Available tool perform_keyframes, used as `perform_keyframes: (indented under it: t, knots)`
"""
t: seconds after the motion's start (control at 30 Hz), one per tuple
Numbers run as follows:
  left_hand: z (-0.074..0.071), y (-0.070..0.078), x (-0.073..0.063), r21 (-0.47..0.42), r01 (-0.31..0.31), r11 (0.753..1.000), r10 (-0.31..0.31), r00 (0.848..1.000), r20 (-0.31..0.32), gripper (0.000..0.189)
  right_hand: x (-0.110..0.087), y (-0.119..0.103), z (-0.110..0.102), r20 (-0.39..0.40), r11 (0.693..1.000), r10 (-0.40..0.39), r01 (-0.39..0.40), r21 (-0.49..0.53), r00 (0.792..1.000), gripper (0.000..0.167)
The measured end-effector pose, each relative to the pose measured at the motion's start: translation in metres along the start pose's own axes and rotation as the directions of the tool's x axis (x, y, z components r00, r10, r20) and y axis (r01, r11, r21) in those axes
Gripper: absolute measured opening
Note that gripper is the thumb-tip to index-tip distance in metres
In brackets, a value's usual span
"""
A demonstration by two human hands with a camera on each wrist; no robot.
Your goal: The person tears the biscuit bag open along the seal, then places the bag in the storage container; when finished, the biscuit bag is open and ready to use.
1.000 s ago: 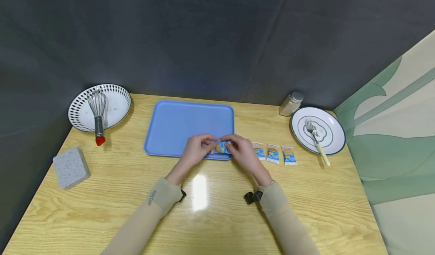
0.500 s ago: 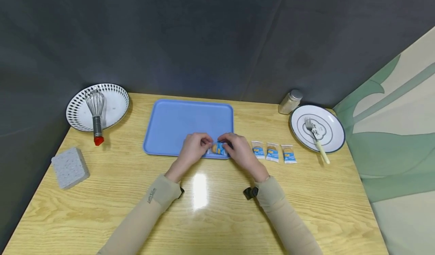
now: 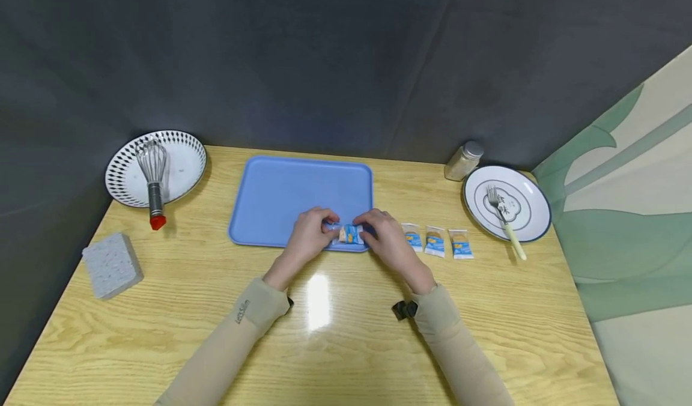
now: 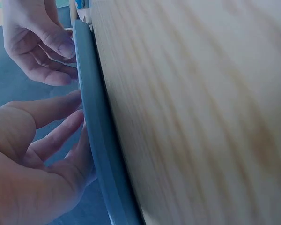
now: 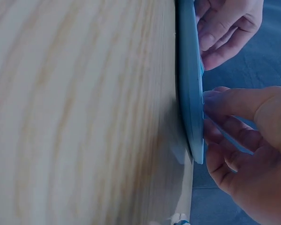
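Note:
A small blue-and-clear wrapped biscuit packet [image 3: 350, 233] lies at the near right corner of the blue tray [image 3: 292, 190]. My left hand [image 3: 309, 233] holds its left end between thumb and fingers. At the other end, my right hand [image 3: 388, 238] pinches the packet with thumb and forefinger. In the left wrist view, the fingers of my left hand [image 4: 42, 159] reach behind the tray's rim, which hides the packet. The right wrist view has my right hand [image 5: 248, 140] with curled fingers at the same rim, its fingertips partly hidden.
Several similar packets [image 3: 435, 241] lie in a row right of the tray. A plate with a fork [image 3: 505, 220] and a shaker jar [image 3: 464, 161] stand far right. Left are a patterned plate [image 3: 186, 172], a whisk [image 3: 155, 196] and a grey block [image 3: 113, 266].
The packet has shifted slightly left between both hands and its printed face has turned a little. My hands stay at the tray's near right corner with small finger movements.

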State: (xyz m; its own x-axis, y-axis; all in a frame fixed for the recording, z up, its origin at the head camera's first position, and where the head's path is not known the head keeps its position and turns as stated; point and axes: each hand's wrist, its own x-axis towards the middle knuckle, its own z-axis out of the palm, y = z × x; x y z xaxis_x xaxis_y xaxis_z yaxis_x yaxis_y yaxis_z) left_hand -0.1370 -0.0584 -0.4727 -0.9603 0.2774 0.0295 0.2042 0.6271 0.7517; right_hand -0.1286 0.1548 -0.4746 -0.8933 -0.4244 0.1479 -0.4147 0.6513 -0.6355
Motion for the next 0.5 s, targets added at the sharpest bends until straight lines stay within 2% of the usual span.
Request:
perform_keyframes:
  t: [0.3,0.5]
  knots:
    - [0.003,0.002,0.001,-0.022,0.005,1.0,-0.004,0.999,0.047,0.027,-0.007,-0.001,-0.002,-0.012,1.0,-0.007,0.007,0.01,1.0,0.021]
    - [0.001,0.0,-0.003,-0.064,0.035,0.997,-0.033,0.999,0.038,0.029,-0.013,-0.002,-0.012,-0.07,0.998,0.015,-0.01,0.064,0.997,0.02]
